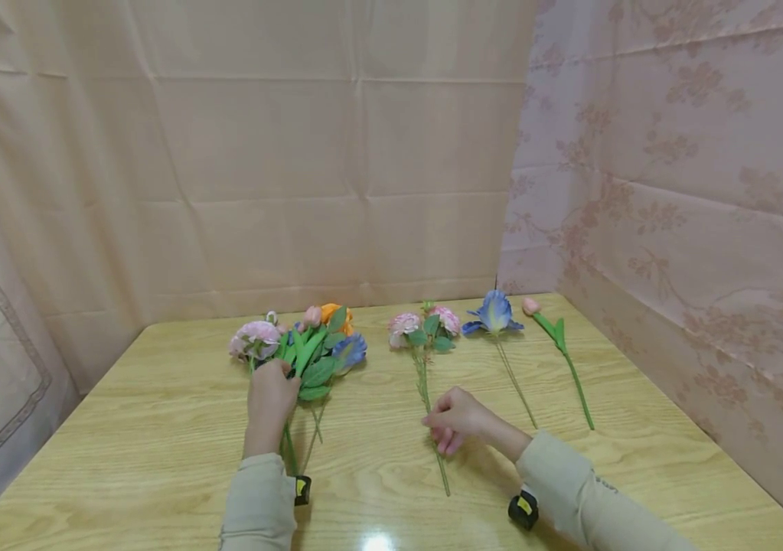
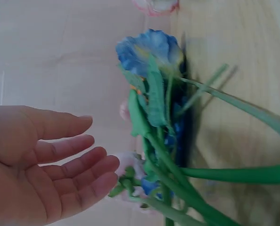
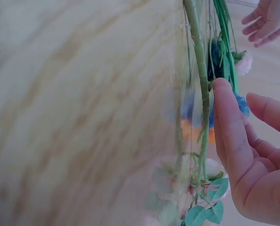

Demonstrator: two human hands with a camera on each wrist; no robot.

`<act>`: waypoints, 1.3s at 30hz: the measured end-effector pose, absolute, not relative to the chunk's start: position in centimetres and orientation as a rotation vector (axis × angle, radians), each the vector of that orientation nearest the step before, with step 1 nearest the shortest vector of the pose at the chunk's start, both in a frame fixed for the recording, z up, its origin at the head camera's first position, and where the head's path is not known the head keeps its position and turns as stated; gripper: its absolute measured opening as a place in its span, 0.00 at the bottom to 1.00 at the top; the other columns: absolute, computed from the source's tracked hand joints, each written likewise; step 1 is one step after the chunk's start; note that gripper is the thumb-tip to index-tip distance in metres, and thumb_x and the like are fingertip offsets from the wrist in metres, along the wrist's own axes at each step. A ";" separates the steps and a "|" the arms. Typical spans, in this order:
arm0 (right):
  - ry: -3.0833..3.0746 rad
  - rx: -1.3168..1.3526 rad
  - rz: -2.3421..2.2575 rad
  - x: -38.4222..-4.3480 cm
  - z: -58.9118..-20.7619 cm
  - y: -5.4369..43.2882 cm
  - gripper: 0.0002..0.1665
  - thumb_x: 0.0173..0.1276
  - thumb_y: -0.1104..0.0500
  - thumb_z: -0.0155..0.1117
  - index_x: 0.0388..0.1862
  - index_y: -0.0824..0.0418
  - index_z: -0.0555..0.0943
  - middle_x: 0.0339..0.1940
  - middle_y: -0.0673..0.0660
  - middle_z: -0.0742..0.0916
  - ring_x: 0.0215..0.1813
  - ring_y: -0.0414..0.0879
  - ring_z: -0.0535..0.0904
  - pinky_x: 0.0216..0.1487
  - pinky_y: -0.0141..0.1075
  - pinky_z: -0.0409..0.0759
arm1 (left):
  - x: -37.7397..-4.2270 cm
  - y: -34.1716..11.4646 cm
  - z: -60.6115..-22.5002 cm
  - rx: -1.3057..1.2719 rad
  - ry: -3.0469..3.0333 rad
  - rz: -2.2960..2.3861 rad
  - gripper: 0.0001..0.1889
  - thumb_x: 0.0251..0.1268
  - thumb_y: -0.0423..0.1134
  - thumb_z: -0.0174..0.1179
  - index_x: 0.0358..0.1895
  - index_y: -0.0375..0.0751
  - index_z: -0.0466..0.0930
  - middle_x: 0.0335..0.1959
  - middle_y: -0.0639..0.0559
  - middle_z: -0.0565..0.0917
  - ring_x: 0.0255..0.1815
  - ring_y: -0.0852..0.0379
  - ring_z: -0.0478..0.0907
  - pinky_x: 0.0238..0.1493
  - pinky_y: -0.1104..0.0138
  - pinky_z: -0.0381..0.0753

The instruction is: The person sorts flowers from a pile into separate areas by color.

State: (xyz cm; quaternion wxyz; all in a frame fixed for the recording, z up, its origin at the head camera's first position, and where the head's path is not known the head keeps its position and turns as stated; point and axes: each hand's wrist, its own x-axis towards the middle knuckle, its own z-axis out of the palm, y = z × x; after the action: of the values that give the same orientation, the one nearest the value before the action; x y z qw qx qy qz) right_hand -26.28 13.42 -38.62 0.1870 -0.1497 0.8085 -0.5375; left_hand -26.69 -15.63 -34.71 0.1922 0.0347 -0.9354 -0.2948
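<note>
A bunch of artificial flowers [image 1: 321, 371], with pink, orange and blue blooms among green leaves, lies at the left on the table. My left hand [image 1: 272, 398] is over its stems in the head view. The left wrist view has that hand [image 2: 60, 165] with its fingers loosely extended, beside the green stems [image 2: 166, 160] and a blue flower [image 2: 149, 52]. Right of the bunch lies a stem with two pink blooms [image 1: 404, 327]. At this stem's lower part is my right hand [image 1: 460, 421], its extended index fingertip right at the stem [image 3: 203, 84] in the right wrist view.
A single blue iris [image 1: 494, 312] lies to the right of the pink flowers, and a pink tulip [image 1: 560, 337] beyond it. The wooden table [image 1: 157, 428] meets a beige cloth [image 1: 260, 191] at the back and a patterned cloth [image 1: 694, 229] on the right.
</note>
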 end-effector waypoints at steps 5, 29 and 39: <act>2.269 -0.419 -1.511 -26.3 -38.6 13.4 0.13 0.61 0.64 0.58 0.24 0.75 0.75 0.17 0.61 0.81 0.15 0.46 0.79 0.19 0.38 0.78 | -26.8 -15.9 -35.3 0.167 -2.710 -0.777 0.10 0.50 0.29 0.57 0.35 0.24 0.78 0.35 0.30 0.79 0.37 0.35 0.76 0.36 0.52 0.74; 2.231 -0.438 -1.500 -26.3 -38.6 13.5 0.13 0.61 0.64 0.58 0.27 0.76 0.76 0.20 0.63 0.82 0.16 0.47 0.79 0.20 0.39 0.79 | -27.8 -15.9 -37.1 0.311 -2.857 -0.653 0.06 0.48 0.27 0.53 0.28 0.29 0.78 0.31 0.30 0.79 0.31 0.38 0.77 0.22 0.50 0.74; 2.224 -0.436 -1.491 -26.3 -38.7 13.5 0.12 0.61 0.64 0.58 0.27 0.76 0.76 0.20 0.63 0.82 0.17 0.46 0.79 0.21 0.38 0.79 | -28.0 -15.7 -37.6 0.327 -2.859 -0.616 0.07 0.50 0.25 0.51 0.31 0.28 0.78 0.32 0.30 0.78 0.32 0.38 0.77 0.24 0.50 0.74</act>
State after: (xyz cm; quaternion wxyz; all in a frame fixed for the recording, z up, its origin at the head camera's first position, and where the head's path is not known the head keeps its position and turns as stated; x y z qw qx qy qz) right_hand -26.25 13.50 -38.74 0.2126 -0.1571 0.8011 -0.5370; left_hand -28.04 -15.74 -37.55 0.0993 0.1104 -0.9667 -0.2083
